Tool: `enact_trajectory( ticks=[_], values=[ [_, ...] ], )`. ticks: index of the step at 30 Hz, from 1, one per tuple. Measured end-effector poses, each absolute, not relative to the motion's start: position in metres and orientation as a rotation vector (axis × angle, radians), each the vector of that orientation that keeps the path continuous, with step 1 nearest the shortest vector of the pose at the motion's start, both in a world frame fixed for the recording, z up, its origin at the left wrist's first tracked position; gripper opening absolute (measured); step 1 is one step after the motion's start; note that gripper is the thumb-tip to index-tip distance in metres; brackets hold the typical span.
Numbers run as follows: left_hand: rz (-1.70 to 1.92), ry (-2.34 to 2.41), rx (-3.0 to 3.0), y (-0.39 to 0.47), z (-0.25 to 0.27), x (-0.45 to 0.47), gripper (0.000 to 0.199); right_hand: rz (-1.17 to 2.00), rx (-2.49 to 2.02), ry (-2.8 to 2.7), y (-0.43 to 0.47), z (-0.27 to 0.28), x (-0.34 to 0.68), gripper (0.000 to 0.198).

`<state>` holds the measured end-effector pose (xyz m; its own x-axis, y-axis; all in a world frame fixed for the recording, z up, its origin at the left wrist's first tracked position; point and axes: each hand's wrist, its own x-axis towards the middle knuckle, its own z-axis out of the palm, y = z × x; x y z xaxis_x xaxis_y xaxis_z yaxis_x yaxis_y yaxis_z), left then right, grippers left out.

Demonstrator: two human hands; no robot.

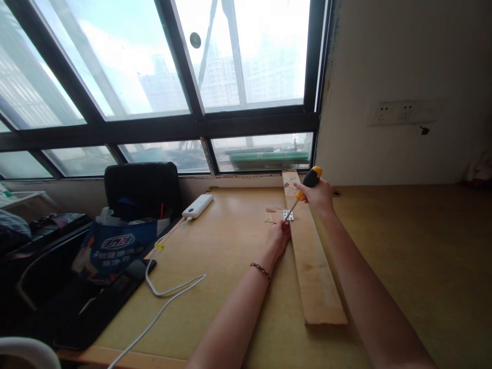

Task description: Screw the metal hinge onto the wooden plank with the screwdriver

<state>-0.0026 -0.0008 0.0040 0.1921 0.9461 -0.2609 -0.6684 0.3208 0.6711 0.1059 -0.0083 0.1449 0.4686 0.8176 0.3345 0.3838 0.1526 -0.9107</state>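
Observation:
My right hand (320,196) is wrapped round the yellow and black handle of a screwdriver (312,177). The tool slants down to the left, its tip at a small metal hinge (290,216) on the left edge of a long wooden board (313,266). Close to the tip, my left hand (280,234) has its fingers bent in beside the hinge and the board's edge. What those fingers pinch, if anything, is too small to make out. Just left of the hinge lies a small reddish-brown patch (273,210) with several tiny pieces, perhaps screws, around it.
A white power bank (198,206) with a white cable (172,297) lies on the left of the wooden table (230,256). Beyond that edge stand a black chair (142,189) and a blue bag (115,251). A window and a wall with sockets (403,111) bound the back.

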Motion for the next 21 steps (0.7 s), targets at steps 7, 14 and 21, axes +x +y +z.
enact_trajectory(
  ticks=[7, 14, 21],
  values=[
    [1.091, 0.825, 0.457, -0.002, 0.008, -0.006, 0.014, 0.440, -1.448, -1.084, -0.013, 0.150, 0.102, 0.033],
    [1.089, 0.839, 0.483, -0.002, 0.006, -0.006, 0.014, 0.672, -1.342, -1.143, -0.013, 0.154, 0.107, 0.030],
    [1.092, 0.732, 0.484, -0.002, 0.005, -0.005, 0.017, 0.866, -1.158, -1.269, -0.017, 0.156, 0.106, 0.033]
  ],
)
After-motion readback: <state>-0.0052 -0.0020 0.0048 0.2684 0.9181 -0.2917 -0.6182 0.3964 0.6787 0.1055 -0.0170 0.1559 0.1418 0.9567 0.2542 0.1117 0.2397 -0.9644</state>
